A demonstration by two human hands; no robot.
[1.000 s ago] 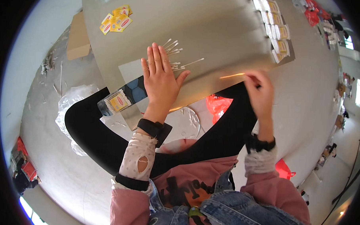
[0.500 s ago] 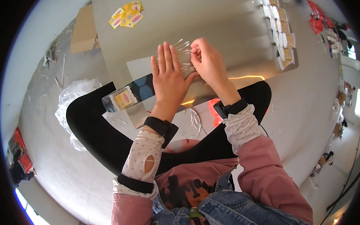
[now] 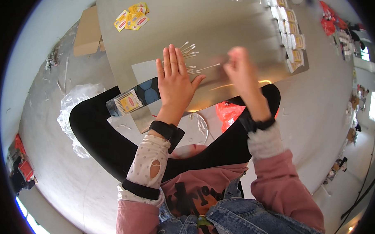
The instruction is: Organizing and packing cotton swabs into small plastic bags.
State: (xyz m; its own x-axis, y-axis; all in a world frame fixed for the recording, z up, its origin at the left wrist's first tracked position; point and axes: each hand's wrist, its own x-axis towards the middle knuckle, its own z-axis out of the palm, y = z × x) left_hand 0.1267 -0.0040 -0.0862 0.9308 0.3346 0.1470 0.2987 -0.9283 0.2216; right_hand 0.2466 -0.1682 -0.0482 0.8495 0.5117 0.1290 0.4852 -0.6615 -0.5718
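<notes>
My left hand lies flat with fingers stretched out, pressing down on several cotton swabs on the metal table. Their white tips fan out past the fingers. A lone cotton swab sticks out farther, pointing toward my right hand. That hand is raised to the right of the swabs, its fingers curled but smeared by motion, so I cannot see whether anything is in them. Beside my left wrist, at the table's near edge, lies a clear bag of cotton swabs with a yellow label.
Yellow packets lie in a pile at the far left of the table. Stacked packs of swabs line its right edge. A red plastic bag is below the near edge, and a clear plastic bag sits on the floor at left.
My right hand has moved right, away from the swab tips and my left thumb. One swab now juts out farther to the right. My left hand has stayed in place.
</notes>
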